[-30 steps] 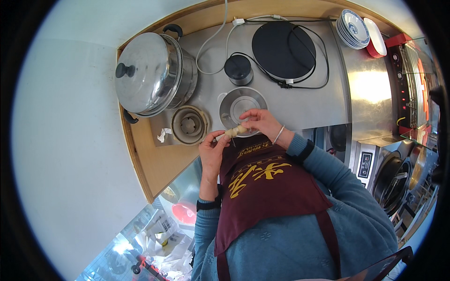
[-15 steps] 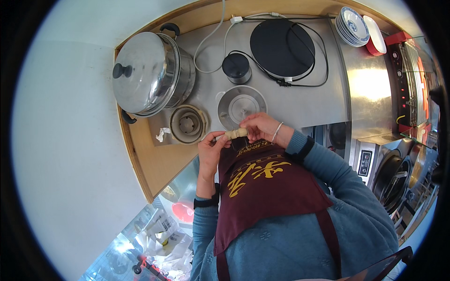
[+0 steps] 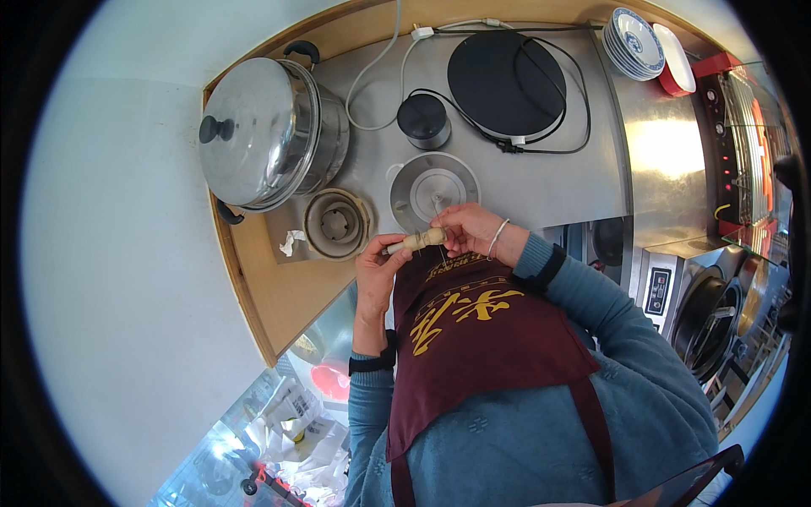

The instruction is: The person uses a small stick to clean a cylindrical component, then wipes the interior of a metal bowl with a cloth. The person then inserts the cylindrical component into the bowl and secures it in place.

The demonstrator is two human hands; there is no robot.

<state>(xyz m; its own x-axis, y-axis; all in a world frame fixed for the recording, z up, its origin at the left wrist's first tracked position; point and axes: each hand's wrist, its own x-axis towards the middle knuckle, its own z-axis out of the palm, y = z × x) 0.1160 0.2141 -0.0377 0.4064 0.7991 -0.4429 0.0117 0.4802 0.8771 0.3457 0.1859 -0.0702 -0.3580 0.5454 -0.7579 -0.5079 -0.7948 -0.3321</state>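
Between my hands, above the front edge of the counter, is a short pale beige stick-like piece (image 3: pixel 420 241) with darker bands around it; its kind I cannot make out. My left hand (image 3: pixel 376 275) pinches its left end between thumb and fingers. At its other end, the fingertips of my right hand (image 3: pixel 475 228) close on it. Just beyond my right fingers stands a round translucent container (image 3: pixel 406 188) with a side handle. A dark-lidded small canister (image 3: pixel 424 118) is behind that container.
A large lidded steel pot (image 3: pixel 258 135) stands at the left, with a ringed brown-grey pot (image 3: pixel 318 238) and crumpled tissue (image 3: pixel 291 242) nearby. Behind lies a black round hot plate (image 3: pixel 507 83) with cords. Stacked bowls (image 3: pixel 635 46) and a glowing grill (image 3: pixel 748 152) are at the right.
The pale piece shows more of its length and its bands more plainly, as my left fingers have shifted along it slightly. Both hands keep hold of it in nearly the same place.
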